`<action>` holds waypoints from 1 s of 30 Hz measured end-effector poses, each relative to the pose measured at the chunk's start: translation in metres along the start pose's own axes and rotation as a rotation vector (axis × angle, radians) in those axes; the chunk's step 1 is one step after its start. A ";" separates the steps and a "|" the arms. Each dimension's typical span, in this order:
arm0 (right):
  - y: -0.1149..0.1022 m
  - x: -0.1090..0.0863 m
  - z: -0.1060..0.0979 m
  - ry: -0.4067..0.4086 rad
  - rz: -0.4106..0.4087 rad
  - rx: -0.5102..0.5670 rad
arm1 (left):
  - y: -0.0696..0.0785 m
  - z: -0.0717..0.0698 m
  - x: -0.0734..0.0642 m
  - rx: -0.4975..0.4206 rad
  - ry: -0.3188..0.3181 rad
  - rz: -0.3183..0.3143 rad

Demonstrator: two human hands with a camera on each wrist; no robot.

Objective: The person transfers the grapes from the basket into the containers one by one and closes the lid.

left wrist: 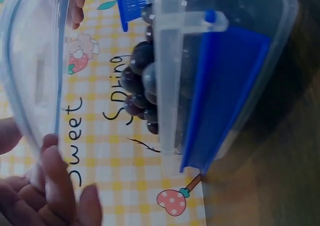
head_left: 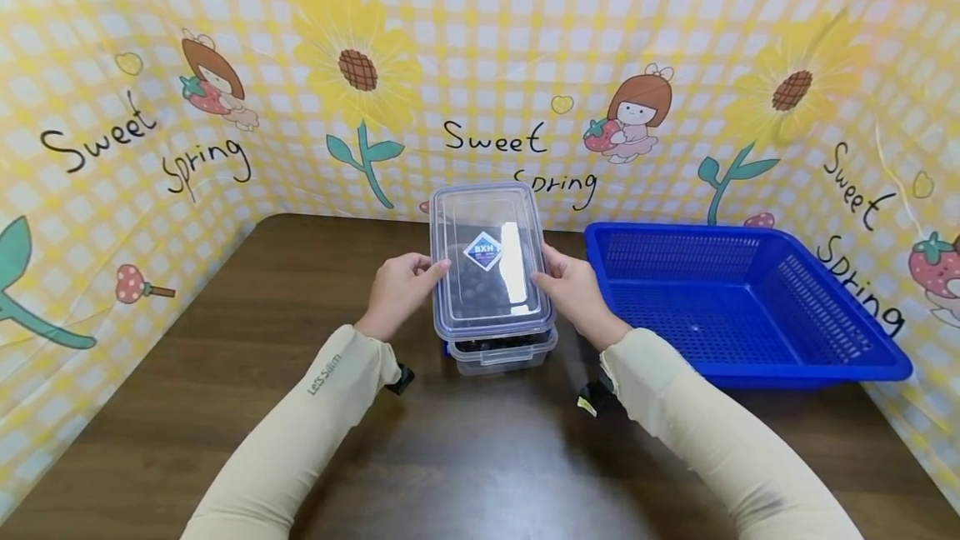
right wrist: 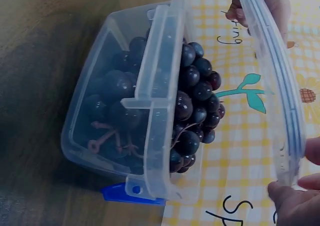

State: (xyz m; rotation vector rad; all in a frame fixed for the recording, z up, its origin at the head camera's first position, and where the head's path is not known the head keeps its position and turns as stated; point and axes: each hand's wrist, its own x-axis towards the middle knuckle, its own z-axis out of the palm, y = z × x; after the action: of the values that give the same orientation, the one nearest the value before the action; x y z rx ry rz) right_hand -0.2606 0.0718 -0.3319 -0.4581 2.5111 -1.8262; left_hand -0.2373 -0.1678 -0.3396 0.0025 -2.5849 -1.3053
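Note:
A clear plastic lid (head_left: 486, 211) with a diamond-shaped sticker is held level with both hands. My left hand (head_left: 397, 290) pinches its left edge, and my right hand (head_left: 581, 294) pinches the right edge. Beneath it, on the table, stands a clear food container (head_left: 498, 363). Dark grapes (right wrist: 200, 86) fill the container and bulge above its rim. Both wrist views show a gap between lid and grapes. A blue side latch (left wrist: 225, 101) hangs folded down along the container's wall; another blue latch (right wrist: 132, 193) shows in the right wrist view.
To the right stands a blue plastic basket (head_left: 693, 323) with perforated sides and floor. The brown wooden table (head_left: 450, 473) reaches back to a yellow checked cloth (head_left: 480, 65) that surrounds it on three sides.

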 end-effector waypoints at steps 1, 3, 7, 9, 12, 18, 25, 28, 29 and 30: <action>0.001 0.000 0.000 -0.010 0.009 -0.020 | -0.001 0.000 0.000 0.020 -0.023 -0.014; 0.004 0.001 0.002 -0.018 0.023 -0.046 | -0.002 0.001 0.000 0.059 -0.059 -0.033; 0.008 0.002 0.004 -0.037 0.048 -0.058 | -0.005 0.002 0.000 0.085 -0.089 -0.052; 0.009 0.001 0.006 -0.039 0.062 -0.063 | -0.005 0.003 -0.001 0.096 -0.101 -0.059; 0.009 0.001 0.007 -0.038 0.075 -0.084 | -0.006 0.004 -0.001 0.111 -0.116 -0.077; 0.007 0.001 0.010 -0.011 0.101 -0.109 | -0.009 0.007 -0.001 0.099 -0.128 -0.098; 0.011 -0.004 0.026 0.187 -0.123 -0.328 | -0.015 0.009 0.002 0.104 -0.123 -0.104; 0.015 -0.007 0.030 0.218 -0.158 -0.344 | -0.017 0.011 0.002 0.124 -0.125 -0.112; 0.016 -0.007 0.030 0.223 -0.163 -0.357 | -0.018 0.012 0.002 0.132 -0.128 -0.113; 0.016 -0.009 0.030 0.224 -0.165 -0.362 | -0.018 0.014 0.001 0.135 -0.133 -0.118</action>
State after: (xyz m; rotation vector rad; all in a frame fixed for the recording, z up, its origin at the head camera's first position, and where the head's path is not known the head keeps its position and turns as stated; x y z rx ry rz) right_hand -0.2506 0.0503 -0.3580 -0.5037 3.0616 -1.5438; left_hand -0.2433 -0.1676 -0.3613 0.0970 -2.8206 -1.2048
